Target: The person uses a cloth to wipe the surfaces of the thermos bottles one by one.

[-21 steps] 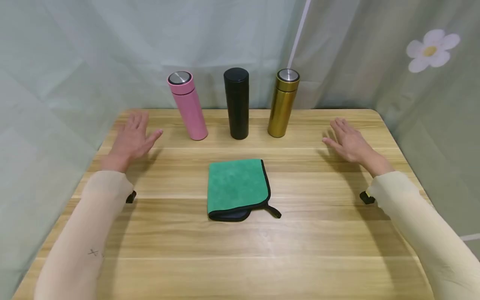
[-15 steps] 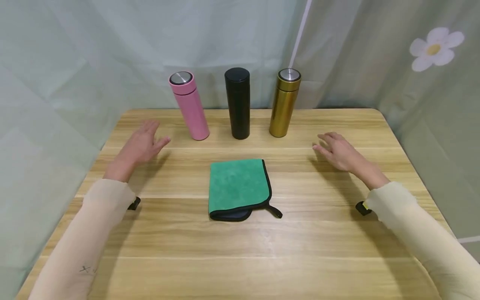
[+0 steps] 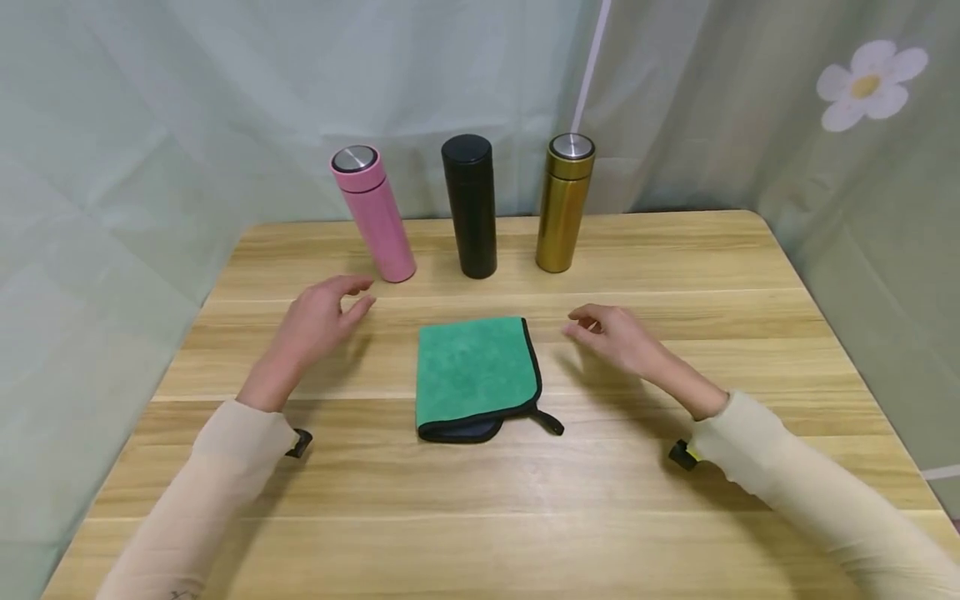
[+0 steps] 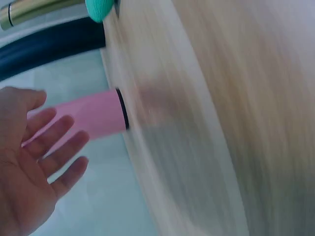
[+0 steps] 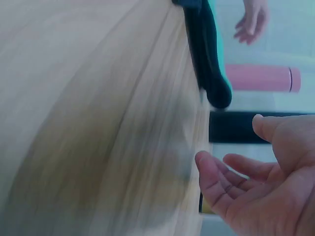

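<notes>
A folded green cloth point(image 3: 476, 371) with black edging and a small loop lies mid-table, its dark underside peeking out at the front. My left hand point(image 3: 318, 321) hovers left of it, fingers loosely bent and holding nothing. In the left wrist view that hand point(image 4: 34, 162) shows its palm, with the pink bottle point(image 4: 93, 115) behind the fingers. To the right of the cloth is my right hand point(image 3: 611, 337), also holding nothing. The right wrist view shows its relaxed fingers point(image 5: 211, 184), with the cloth's dark edge point(image 5: 206, 64) beyond.
Along the back of the wooden table point(image 3: 480, 533) stand three upright bottles: a pink bottle point(image 3: 378, 221), a black bottle point(image 3: 474, 212) and a gold bottle point(image 3: 562, 212). Behind them hangs a pale curtain point(image 3: 262, 100) with a flower print.
Both hands have moved inward and nearer to me, toward the two sides of the cloth. Their spread fingers have become more bent. Cloth and bottles stay in place.
</notes>
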Action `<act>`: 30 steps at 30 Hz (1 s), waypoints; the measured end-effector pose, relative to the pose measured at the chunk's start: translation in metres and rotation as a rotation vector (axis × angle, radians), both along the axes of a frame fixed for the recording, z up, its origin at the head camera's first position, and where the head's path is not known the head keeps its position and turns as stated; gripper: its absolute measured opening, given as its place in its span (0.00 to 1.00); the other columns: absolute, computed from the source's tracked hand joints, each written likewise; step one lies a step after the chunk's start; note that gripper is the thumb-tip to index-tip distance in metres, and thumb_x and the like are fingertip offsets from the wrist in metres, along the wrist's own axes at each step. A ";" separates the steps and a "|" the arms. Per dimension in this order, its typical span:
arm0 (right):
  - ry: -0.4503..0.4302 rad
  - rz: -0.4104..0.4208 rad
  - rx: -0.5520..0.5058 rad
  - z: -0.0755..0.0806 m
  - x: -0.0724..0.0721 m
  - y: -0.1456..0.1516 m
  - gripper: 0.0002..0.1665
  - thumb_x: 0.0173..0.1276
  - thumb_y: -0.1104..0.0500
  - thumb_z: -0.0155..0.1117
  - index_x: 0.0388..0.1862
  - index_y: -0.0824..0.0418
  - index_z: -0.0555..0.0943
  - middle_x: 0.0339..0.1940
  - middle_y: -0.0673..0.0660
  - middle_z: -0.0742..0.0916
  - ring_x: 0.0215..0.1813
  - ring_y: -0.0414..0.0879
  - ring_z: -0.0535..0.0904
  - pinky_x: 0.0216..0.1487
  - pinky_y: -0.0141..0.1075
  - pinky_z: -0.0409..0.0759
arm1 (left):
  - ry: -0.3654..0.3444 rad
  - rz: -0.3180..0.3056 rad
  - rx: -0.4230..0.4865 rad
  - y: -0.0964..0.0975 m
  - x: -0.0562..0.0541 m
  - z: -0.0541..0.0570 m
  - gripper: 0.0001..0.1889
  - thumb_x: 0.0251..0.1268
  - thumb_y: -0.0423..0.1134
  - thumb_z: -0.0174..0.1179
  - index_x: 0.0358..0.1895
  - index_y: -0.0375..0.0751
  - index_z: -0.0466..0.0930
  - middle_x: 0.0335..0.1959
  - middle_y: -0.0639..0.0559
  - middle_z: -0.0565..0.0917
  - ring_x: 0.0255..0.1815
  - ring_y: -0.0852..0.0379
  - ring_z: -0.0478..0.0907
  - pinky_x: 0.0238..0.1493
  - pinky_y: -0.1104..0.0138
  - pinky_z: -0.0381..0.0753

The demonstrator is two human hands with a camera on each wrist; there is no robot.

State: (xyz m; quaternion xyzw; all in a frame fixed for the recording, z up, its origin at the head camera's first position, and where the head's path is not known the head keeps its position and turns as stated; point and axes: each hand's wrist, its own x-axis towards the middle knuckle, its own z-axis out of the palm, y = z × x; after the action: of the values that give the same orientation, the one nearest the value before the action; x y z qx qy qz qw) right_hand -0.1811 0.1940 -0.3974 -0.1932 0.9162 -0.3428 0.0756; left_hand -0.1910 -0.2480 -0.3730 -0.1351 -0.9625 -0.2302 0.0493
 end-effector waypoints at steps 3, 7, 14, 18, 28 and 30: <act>-0.018 0.014 -0.016 0.001 0.001 -0.013 0.27 0.78 0.52 0.64 0.62 0.73 0.79 0.46 0.63 0.88 0.47 0.56 0.85 0.51 0.50 0.83 | 0.041 0.051 0.106 0.009 0.000 -0.002 0.20 0.80 0.44 0.55 0.64 0.33 0.78 0.58 0.36 0.83 0.59 0.37 0.80 0.57 0.42 0.78; -0.070 0.027 -0.035 0.002 0.000 -0.032 0.31 0.76 0.51 0.67 0.67 0.73 0.76 0.51 0.66 0.86 0.52 0.58 0.85 0.53 0.50 0.84 | 0.085 0.136 0.308 0.019 -0.007 -0.005 0.21 0.80 0.43 0.55 0.65 0.32 0.74 0.58 0.37 0.82 0.60 0.40 0.79 0.60 0.46 0.77; -0.128 0.024 -0.021 0.003 -0.005 -0.062 0.38 0.73 0.49 0.71 0.72 0.70 0.72 0.61 0.69 0.82 0.58 0.58 0.82 0.58 0.49 0.82 | 0.150 0.277 0.582 0.037 -0.031 -0.008 0.27 0.77 0.41 0.57 0.71 0.31 0.65 0.66 0.38 0.74 0.66 0.45 0.74 0.64 0.53 0.76; -0.112 0.029 0.021 0.005 -0.013 -0.077 0.40 0.72 0.48 0.72 0.72 0.70 0.72 0.62 0.67 0.82 0.58 0.56 0.80 0.57 0.48 0.81 | 0.157 0.349 0.649 0.042 -0.041 -0.009 0.30 0.76 0.43 0.57 0.74 0.34 0.60 0.68 0.41 0.68 0.68 0.48 0.69 0.66 0.56 0.72; -0.050 0.091 0.186 0.002 -0.028 -0.106 0.43 0.66 0.42 0.75 0.71 0.65 0.75 0.60 0.63 0.84 0.63 0.56 0.76 0.64 0.48 0.75 | 0.148 0.364 0.730 0.046 -0.064 -0.016 0.39 0.72 0.50 0.63 0.77 0.36 0.55 0.73 0.42 0.64 0.70 0.49 0.65 0.70 0.59 0.67; -0.048 0.100 0.220 0.002 -0.028 -0.109 0.44 0.65 0.40 0.76 0.71 0.64 0.76 0.62 0.62 0.83 0.65 0.57 0.74 0.67 0.49 0.73 | 0.155 0.356 0.736 0.048 -0.069 -0.016 0.40 0.71 0.51 0.64 0.77 0.36 0.56 0.73 0.42 0.65 0.71 0.50 0.65 0.70 0.60 0.67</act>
State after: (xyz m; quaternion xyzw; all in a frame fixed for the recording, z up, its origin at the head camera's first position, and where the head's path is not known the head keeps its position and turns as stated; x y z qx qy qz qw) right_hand -0.2091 0.0854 -0.3958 -0.2210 0.9354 -0.2407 0.1351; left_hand -0.2598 -0.1996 -0.3890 0.0430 -0.8176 -0.5360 0.2058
